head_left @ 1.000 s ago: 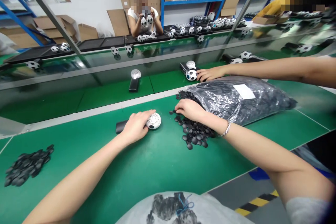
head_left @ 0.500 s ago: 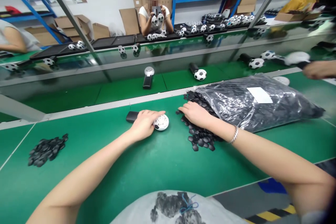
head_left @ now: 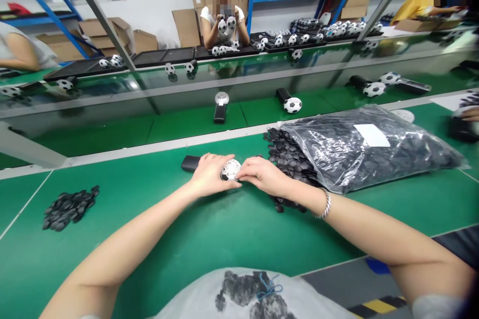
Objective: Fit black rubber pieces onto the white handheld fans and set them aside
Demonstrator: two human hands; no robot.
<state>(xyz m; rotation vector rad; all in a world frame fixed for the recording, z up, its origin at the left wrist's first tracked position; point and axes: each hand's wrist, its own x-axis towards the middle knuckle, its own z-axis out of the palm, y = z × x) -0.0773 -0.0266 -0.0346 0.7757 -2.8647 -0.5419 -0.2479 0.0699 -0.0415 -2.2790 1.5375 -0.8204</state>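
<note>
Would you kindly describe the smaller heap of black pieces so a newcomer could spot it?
Start at the green worktop under the two bare arms. On its left part, beyond the left forearm, lies a small heap of black pieces. Unlike the larger heap at the mouth of the clear bag, it has no bag beside it.

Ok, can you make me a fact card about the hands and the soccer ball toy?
Toy: round white soccer-ball head on a black handle
Left hand: around the toy, where head and handle meet
Right hand: fingertips at the head; can't tell if they hold a piece
Right side: loose flat black pieces beside a clear plastic bag of them
Left side: smaller black pile
Table: smooth, green
</note>
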